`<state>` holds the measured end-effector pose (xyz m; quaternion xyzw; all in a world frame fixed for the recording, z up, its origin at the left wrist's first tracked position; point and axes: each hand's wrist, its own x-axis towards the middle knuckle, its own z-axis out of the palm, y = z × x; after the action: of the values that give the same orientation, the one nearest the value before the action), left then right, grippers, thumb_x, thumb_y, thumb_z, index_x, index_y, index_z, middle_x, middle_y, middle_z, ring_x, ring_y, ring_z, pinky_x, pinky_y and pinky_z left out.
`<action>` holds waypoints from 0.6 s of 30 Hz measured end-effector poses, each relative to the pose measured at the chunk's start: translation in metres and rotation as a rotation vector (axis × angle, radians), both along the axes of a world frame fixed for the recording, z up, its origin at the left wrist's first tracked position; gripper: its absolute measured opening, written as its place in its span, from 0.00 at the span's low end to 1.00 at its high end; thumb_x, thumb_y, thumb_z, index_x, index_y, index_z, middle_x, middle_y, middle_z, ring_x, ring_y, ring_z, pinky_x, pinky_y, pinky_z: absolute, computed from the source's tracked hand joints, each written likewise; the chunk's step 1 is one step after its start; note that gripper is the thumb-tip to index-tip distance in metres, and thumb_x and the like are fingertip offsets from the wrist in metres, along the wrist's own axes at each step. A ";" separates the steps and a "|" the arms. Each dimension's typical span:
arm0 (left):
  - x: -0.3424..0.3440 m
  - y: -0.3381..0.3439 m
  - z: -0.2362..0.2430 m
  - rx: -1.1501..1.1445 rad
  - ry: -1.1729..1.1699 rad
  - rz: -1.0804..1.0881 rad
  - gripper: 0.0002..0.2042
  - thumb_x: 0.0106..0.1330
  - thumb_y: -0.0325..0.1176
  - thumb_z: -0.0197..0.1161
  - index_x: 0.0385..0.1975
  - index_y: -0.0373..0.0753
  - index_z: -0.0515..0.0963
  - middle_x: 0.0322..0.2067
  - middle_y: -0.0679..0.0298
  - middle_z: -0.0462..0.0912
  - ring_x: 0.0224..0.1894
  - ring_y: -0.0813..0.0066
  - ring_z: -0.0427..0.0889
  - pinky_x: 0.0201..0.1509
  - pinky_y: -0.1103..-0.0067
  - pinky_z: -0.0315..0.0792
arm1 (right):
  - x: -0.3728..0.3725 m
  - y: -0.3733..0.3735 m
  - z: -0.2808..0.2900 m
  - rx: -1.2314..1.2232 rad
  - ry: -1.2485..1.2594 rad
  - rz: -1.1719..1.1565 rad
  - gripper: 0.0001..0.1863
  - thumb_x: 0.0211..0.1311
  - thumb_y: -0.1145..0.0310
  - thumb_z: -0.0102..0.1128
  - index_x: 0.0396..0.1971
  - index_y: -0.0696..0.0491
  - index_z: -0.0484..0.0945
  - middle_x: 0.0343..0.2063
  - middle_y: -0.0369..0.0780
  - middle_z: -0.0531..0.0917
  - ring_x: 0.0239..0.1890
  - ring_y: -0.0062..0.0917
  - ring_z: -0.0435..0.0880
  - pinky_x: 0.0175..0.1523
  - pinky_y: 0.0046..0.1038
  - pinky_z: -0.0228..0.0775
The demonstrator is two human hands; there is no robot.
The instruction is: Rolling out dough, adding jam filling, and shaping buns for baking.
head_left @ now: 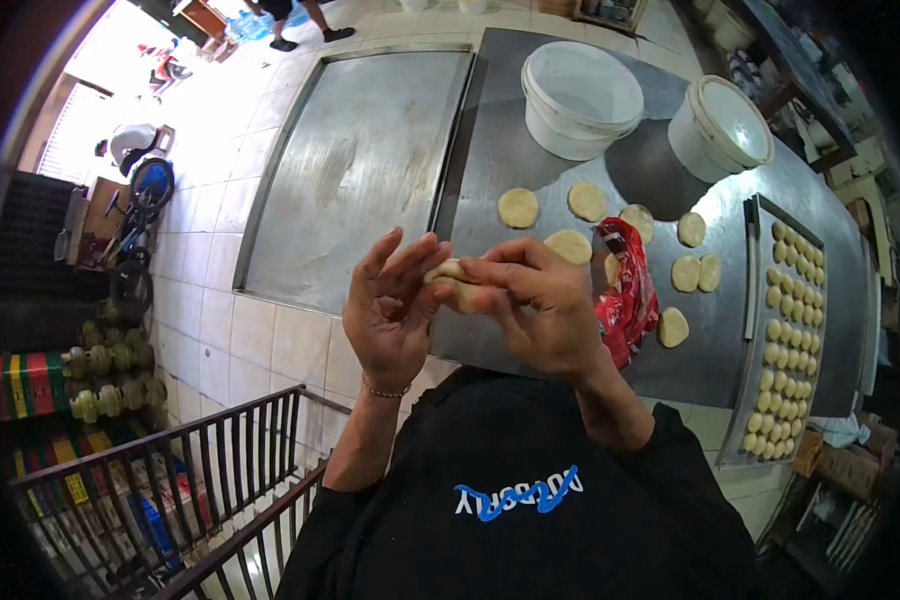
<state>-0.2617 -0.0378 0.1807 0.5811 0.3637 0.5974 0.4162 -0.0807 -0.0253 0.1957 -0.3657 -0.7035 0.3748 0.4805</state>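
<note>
Cream dough [452, 269] seems soft, light — best held where our right hand [548, 312] and left hand [386, 318] pinch its edges, outer left fingers spread.

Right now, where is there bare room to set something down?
Bare: the wide tray left of the table, and the table strip between that tray and the left bucket. Crowded: around the red bag, among dough rounds, and the dough-ball tray.
</note>
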 end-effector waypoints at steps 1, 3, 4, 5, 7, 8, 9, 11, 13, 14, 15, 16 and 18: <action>0.001 0.003 -0.002 -0.007 0.049 0.055 0.30 0.60 0.13 0.59 0.62 0.31 0.58 0.56 0.47 0.73 0.57 0.59 0.76 0.57 0.72 0.75 | -0.002 0.000 0.000 -0.006 0.000 0.017 0.17 0.55 0.77 0.66 0.46 0.57 0.81 0.36 0.41 0.80 0.34 0.27 0.83 0.38 0.23 0.77; 0.002 0.009 -0.003 -0.015 0.108 0.110 0.30 0.61 0.13 0.58 0.63 0.31 0.57 0.55 0.47 0.73 0.56 0.58 0.76 0.57 0.73 0.75 | 0.002 0.007 -0.004 -0.021 -0.071 0.079 0.17 0.54 0.78 0.65 0.46 0.57 0.80 0.39 0.42 0.79 0.40 0.29 0.81 0.42 0.26 0.75; 0.003 0.011 -0.001 -0.035 0.129 0.095 0.29 0.62 0.13 0.55 0.64 0.32 0.55 0.57 0.46 0.72 0.57 0.58 0.76 0.57 0.73 0.75 | 0.002 0.010 -0.003 -0.025 -0.060 0.076 0.17 0.54 0.78 0.65 0.46 0.57 0.80 0.39 0.42 0.79 0.40 0.29 0.81 0.42 0.26 0.75; 0.003 0.013 0.001 -0.056 0.147 0.078 0.29 0.64 0.13 0.53 0.65 0.33 0.53 0.58 0.46 0.70 0.57 0.57 0.76 0.57 0.73 0.75 | 0.000 0.013 0.000 0.011 -0.104 0.040 0.15 0.54 0.78 0.65 0.44 0.58 0.80 0.39 0.42 0.79 0.39 0.29 0.81 0.41 0.25 0.75; 0.007 0.019 0.008 -0.028 0.216 0.043 0.29 0.65 0.15 0.51 0.66 0.34 0.51 0.61 0.46 0.66 0.58 0.55 0.74 0.56 0.72 0.76 | -0.004 0.021 -0.001 0.049 -0.148 -0.006 0.13 0.54 0.78 0.65 0.41 0.59 0.80 0.38 0.43 0.79 0.39 0.29 0.81 0.40 0.25 0.74; 0.009 0.024 0.009 0.003 0.275 0.012 0.29 0.67 0.16 0.48 0.67 0.36 0.48 0.64 0.45 0.62 0.59 0.54 0.73 0.56 0.72 0.77 | -0.007 0.027 -0.005 0.147 -0.161 -0.056 0.12 0.55 0.75 0.65 0.40 0.59 0.80 0.38 0.44 0.79 0.37 0.32 0.81 0.38 0.28 0.75; 0.010 0.034 0.004 0.107 0.332 -0.035 0.27 0.69 0.17 0.43 0.67 0.37 0.48 0.68 0.47 0.53 0.62 0.51 0.69 0.57 0.69 0.75 | -0.010 0.030 -0.007 0.246 -0.176 -0.108 0.11 0.56 0.73 0.65 0.39 0.58 0.79 0.37 0.45 0.78 0.34 0.35 0.81 0.37 0.31 0.75; 0.013 0.048 0.005 0.237 0.236 -0.029 0.25 0.68 0.16 0.42 0.65 0.37 0.50 0.68 0.46 0.52 0.64 0.50 0.65 0.60 0.67 0.73 | -0.018 0.030 0.003 0.129 -0.053 -0.086 0.11 0.56 0.72 0.65 0.39 0.58 0.79 0.37 0.46 0.78 0.34 0.34 0.82 0.36 0.30 0.75; 0.017 0.046 0.014 0.160 -0.236 -0.023 0.17 0.67 0.18 0.50 0.54 0.33 0.59 0.64 0.46 0.56 0.65 0.55 0.64 0.67 0.65 0.64 | -0.024 0.031 0.004 0.015 0.071 -0.064 0.11 0.56 0.72 0.65 0.39 0.59 0.79 0.37 0.46 0.79 0.34 0.33 0.82 0.36 0.29 0.75; 0.006 0.047 0.009 0.163 -0.240 -0.030 0.17 0.67 0.18 0.50 0.54 0.33 0.59 0.64 0.46 0.56 0.65 0.55 0.64 0.67 0.65 0.64 | -0.025 0.033 -0.002 -0.041 0.090 -0.052 0.13 0.57 0.72 0.65 0.42 0.58 0.78 0.37 0.46 0.79 0.35 0.33 0.82 0.36 0.29 0.75; -0.010 0.049 -0.002 0.122 -0.240 -0.147 0.17 0.65 0.20 0.54 0.53 0.35 0.60 0.59 0.50 0.60 0.61 0.60 0.67 0.66 0.67 0.64 | -0.028 0.034 -0.005 -0.097 0.108 -0.040 0.15 0.57 0.71 0.64 0.45 0.58 0.78 0.38 0.45 0.79 0.37 0.33 0.82 0.37 0.28 0.75; -0.022 0.053 -0.009 0.079 -0.242 -0.272 0.17 0.64 0.21 0.58 0.51 0.36 0.61 0.55 0.54 0.65 0.58 0.66 0.69 0.65 0.70 0.64 | -0.034 0.033 -0.002 -0.093 0.103 -0.053 0.15 0.57 0.71 0.64 0.45 0.58 0.78 0.38 0.45 0.79 0.37 0.33 0.82 0.37 0.28 0.75; -0.039 0.044 -0.020 -0.199 -0.352 -0.157 0.13 0.61 0.25 0.65 0.42 0.36 0.69 0.46 0.62 0.70 0.50 0.73 0.72 0.56 0.76 0.67 | -0.049 0.028 0.010 -0.273 0.165 0.046 0.17 0.58 0.77 0.63 0.49 0.57 0.78 0.36 0.41 0.81 0.37 0.24 0.82 0.39 0.21 0.75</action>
<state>-0.3003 0.0066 0.1607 0.4504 0.2963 0.6164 0.5740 -0.1297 0.0031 0.2061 -0.3791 -0.6124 0.5067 0.4738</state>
